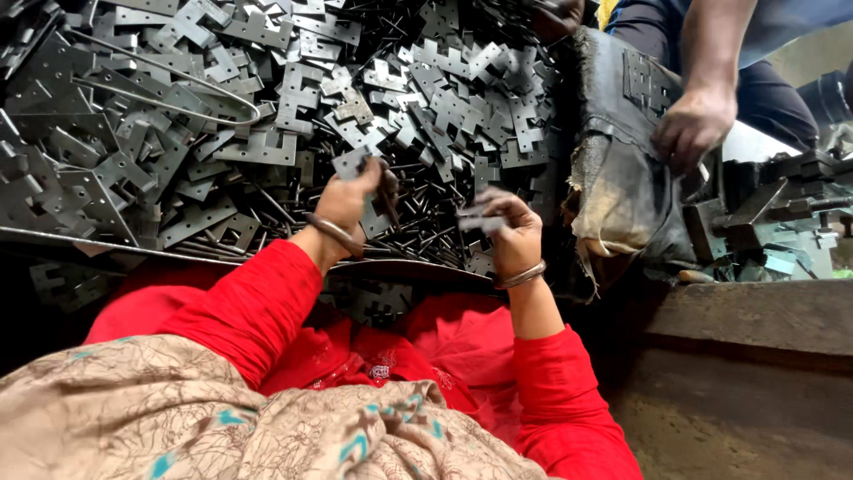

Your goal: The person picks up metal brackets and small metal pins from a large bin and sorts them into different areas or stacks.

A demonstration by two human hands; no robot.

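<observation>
The great heap of flat grey stamped-metal hinge plates [267, 107] fills most of your view, spread from the top left across to the dark worn sack [613, 169] at the right — by the look of it, nearly all of the sorting or assembling is left, since the heap is deep and no finished stack shows anywhere in frame. Thin dark metal pins [418, 227] lie scattered among the plates just ahead of your hands.

Your left hand [351, 200] is closed around one grey notched plate [349, 163], holding it up above the heap's near edge. Your right hand [506, 227] is curled shut on a second small grey plate [471, 220], close beside the first but not touching it. Judging from that, you are mid-way through handling one pair, with nothing yet joined.

A co-worker's hand [693, 124] reaches down at the right, touching the sack's edge near a dark machine [773, 204].

Hard to make out: whether a pin is in either of your hands, for the fingers cover the plates' lower parts. Your lap, red sleeves [258, 307] and patterned beige cloth [178, 418] hide whatever lies below the tray's rim — and the machine is cut off by the frame's right edge.
</observation>
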